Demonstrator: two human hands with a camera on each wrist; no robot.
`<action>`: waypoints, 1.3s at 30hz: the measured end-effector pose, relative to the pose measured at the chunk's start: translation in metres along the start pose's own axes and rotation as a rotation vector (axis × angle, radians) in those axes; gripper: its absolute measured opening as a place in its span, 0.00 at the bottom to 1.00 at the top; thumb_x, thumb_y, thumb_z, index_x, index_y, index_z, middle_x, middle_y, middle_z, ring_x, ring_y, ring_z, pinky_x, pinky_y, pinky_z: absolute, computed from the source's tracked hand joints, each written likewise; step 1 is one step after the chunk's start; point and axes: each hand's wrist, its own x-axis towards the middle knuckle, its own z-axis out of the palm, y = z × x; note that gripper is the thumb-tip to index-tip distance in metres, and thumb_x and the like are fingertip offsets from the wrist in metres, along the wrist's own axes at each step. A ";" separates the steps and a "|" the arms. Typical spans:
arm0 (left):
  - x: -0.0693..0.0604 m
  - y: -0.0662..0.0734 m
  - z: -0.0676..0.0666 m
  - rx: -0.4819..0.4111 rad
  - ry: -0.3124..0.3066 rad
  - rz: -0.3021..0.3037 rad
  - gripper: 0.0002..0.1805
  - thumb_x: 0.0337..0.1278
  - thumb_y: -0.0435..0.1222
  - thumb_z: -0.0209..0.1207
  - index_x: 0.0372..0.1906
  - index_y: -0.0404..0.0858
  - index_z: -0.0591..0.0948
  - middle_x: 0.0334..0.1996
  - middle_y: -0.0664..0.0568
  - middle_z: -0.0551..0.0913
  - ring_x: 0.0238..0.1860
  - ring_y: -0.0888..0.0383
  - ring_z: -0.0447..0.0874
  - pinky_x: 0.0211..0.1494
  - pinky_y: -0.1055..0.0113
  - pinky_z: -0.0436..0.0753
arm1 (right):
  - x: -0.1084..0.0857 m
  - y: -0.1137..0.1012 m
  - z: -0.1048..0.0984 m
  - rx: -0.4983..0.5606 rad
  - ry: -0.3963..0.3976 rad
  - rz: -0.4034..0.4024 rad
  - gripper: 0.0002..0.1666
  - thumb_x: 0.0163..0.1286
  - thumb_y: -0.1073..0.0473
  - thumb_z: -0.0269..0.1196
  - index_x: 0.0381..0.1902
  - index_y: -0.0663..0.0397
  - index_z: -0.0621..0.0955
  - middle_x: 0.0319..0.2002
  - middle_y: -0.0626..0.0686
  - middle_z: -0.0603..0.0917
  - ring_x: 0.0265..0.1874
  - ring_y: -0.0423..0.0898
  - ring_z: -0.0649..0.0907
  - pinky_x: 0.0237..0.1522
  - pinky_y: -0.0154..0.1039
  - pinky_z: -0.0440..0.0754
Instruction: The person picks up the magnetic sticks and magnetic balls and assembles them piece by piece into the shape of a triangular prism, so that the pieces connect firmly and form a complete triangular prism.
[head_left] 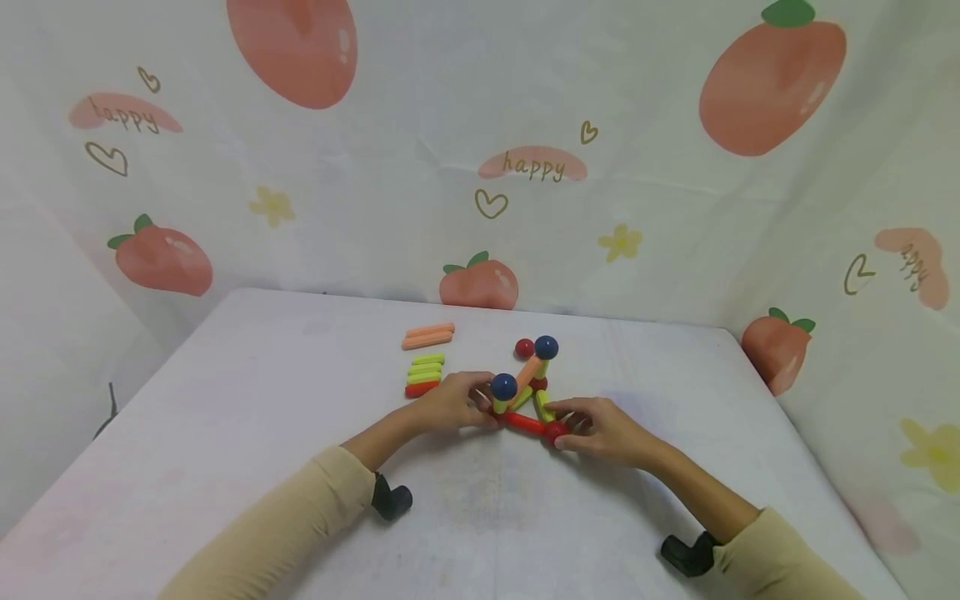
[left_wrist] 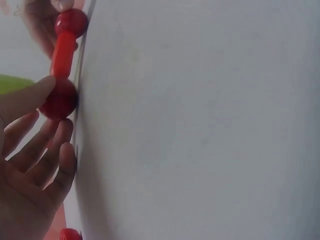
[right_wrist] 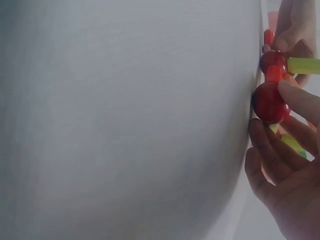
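A small frame of magnetic sticks and balls stands on the table. My left hand (head_left: 453,404) pinches the red ball (left_wrist: 61,102) at its left corner. At the right corner, my right hand (head_left: 606,431) holds another red ball (right_wrist: 270,103) between thumb and fingers. A red stick (head_left: 523,423) joins these two balls. Yellow-green sticks (head_left: 543,406) run back to a rear red ball (head_left: 539,384). Two blue balls (head_left: 503,386) top upright yellow-green sticks, and an orange stick (head_left: 527,374) slants between them. My left fingers partly hide the left corner in the head view.
Left of the frame lie two loose orange sticks (head_left: 428,340), several yellow-green sticks (head_left: 427,368) and one red stick (head_left: 422,389). Behind the frame sits a loose red ball (head_left: 524,348). A fruit-printed cloth (head_left: 405,208) hangs along the back of the white table (head_left: 300,375).
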 end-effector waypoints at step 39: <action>-0.020 0.002 -0.053 -0.117 0.232 -0.124 0.26 0.61 0.33 0.66 0.64 0.35 0.75 0.56 0.42 0.82 0.51 0.48 0.85 0.53 0.58 0.84 | -0.001 0.000 0.001 0.008 0.009 0.031 0.31 0.65 0.54 0.70 0.63 0.61 0.78 0.50 0.55 0.86 0.44 0.47 0.84 0.45 0.34 0.83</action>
